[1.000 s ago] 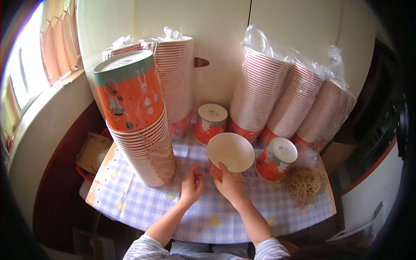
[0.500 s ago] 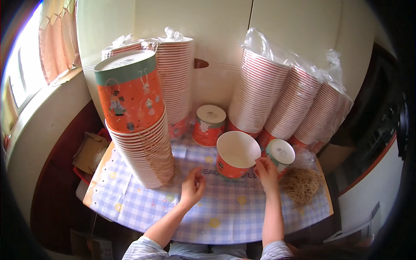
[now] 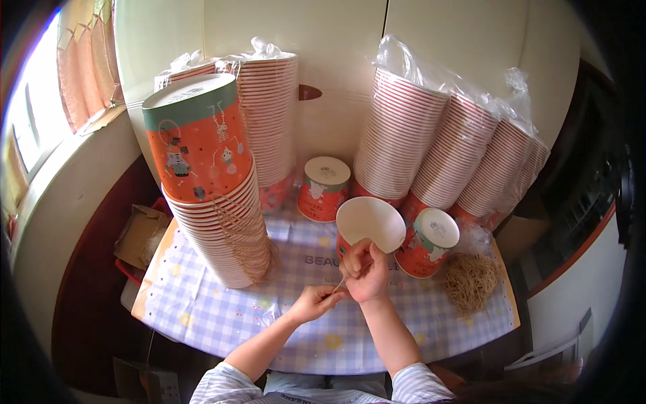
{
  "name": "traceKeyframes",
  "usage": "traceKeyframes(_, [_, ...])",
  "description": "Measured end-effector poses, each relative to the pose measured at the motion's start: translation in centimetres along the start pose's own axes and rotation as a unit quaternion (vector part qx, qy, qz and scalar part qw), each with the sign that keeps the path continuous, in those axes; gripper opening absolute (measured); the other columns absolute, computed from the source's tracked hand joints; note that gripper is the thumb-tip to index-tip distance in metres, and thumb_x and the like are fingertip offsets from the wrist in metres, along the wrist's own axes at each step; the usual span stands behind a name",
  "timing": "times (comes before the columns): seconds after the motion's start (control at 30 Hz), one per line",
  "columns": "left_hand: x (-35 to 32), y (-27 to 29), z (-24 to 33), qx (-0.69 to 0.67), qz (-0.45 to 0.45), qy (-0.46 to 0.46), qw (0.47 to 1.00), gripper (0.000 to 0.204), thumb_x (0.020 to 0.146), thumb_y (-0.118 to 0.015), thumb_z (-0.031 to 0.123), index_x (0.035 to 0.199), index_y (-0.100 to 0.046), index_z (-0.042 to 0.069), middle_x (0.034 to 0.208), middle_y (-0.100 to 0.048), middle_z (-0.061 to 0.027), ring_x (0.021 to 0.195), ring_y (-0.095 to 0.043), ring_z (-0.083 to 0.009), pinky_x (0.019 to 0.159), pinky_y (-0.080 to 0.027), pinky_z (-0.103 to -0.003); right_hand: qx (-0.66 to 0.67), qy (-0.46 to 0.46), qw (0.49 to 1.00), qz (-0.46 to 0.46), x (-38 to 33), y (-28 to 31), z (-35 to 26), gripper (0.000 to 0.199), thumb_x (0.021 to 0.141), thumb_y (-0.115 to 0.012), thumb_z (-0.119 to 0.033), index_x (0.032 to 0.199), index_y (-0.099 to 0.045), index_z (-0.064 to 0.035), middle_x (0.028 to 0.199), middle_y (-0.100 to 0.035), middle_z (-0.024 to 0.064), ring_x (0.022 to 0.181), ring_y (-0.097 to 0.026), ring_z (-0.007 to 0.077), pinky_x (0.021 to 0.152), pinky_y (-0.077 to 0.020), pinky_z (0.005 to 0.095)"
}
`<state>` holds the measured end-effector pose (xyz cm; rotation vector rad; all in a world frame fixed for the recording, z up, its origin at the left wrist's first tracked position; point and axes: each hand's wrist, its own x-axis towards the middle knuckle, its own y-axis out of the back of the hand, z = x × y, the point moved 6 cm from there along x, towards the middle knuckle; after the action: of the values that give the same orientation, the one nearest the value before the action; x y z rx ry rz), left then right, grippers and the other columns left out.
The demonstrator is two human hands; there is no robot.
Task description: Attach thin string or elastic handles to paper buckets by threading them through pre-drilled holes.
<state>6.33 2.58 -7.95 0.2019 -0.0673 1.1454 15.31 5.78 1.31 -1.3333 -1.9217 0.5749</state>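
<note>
My left hand (image 3: 315, 303) pinches a thin tan strand (image 3: 339, 285) above the front middle of the table. My right hand (image 3: 367, 272), fingers curled, grips the strand's other end. Whether it is string or a rubber band I cannot tell. Just behind my right hand stands a wide paper bucket (image 3: 356, 214), mouth up, white inside and orange outside, partly hidden by my fingers. Beside it on the right is a smaller upside-down orange bucket (image 3: 425, 252). A tangled pile of tan strands (image 3: 471, 283) lies at the table's right side.
A tall stack of nested buckets (image 3: 219, 236) stands at left, topped by an upturned orange bucket (image 3: 198, 145), with tan strands down its side. Plastic-wrapped bucket stacks (image 3: 400, 135) line the back. Another upturned bucket (image 3: 324, 198) sits between them on the checked tablecloth (image 3: 202, 306).
My right hand has left the wide bucket's rim and moved left, in front of it. My left hand has come right and closed. A strand now shows between them.
</note>
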Motion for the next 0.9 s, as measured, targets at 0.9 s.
traceKeyframes(0.9, [0.1, 6.3, -1.6, -0.172, 0.227, 0.054, 0.957, 0.022, 0.087, -0.049, 0.016, 0.097, -0.062, 0.001, 0.072, -0.057, -0.0021, 0.062, -0.050, -0.0057, 0.052, -0.042, -0.022, -0.751, -0.087, 0.638, -0.143, -1.0, 3.9, -6.9, 0.014, 0.073, -0.060, -0.017, 0.081, -0.064, -0.0056, 0.078, -0.063, 0.0107, 0.072, -0.061, 0.0226, 0.067, -0.0465, 0.0300])
